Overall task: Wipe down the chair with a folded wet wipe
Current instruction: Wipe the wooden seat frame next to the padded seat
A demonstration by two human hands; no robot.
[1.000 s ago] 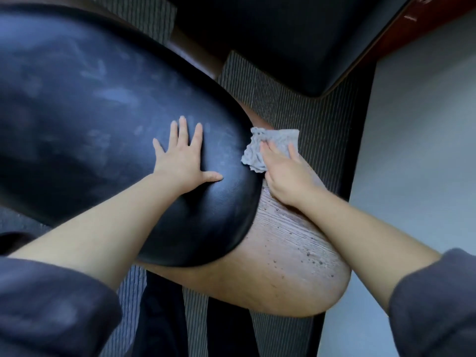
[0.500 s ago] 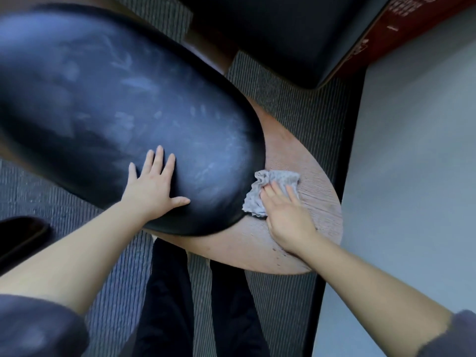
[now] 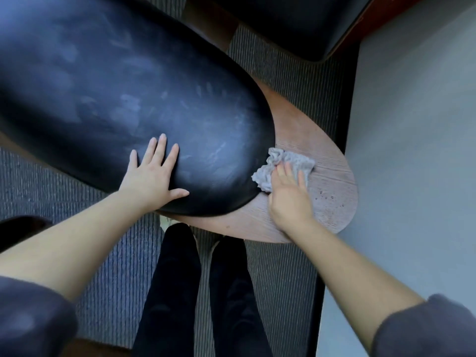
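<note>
Head cam looking straight down, so the edges are warped. Far left, a dark sleeve (image 3: 31,318) is cut off by the frame. The left hand (image 3: 154,176) lies flat on the chair's black cushion (image 3: 123,99), fingers straight and spread, holding nothing. The cushion is covered in hazy smears, and its far end runs out of shot. Below it are the person's dark trouser legs (image 3: 175,279) on striped carpet (image 3: 38,181); the feet are hard to make out. Next comes the wooden seat shell (image 3: 332,181) sticking out from under the cushion, with a few droplets on it. The wet wipe (image 3: 280,157) sits on that wood, bunched right against the cushion edge. The right hand (image 3: 289,199) presses down on it with fairly straight fingers, though the tips are blurry and I can't see the thumb. Another dark seat (image 3: 296,21) is cropped up top.
</note>
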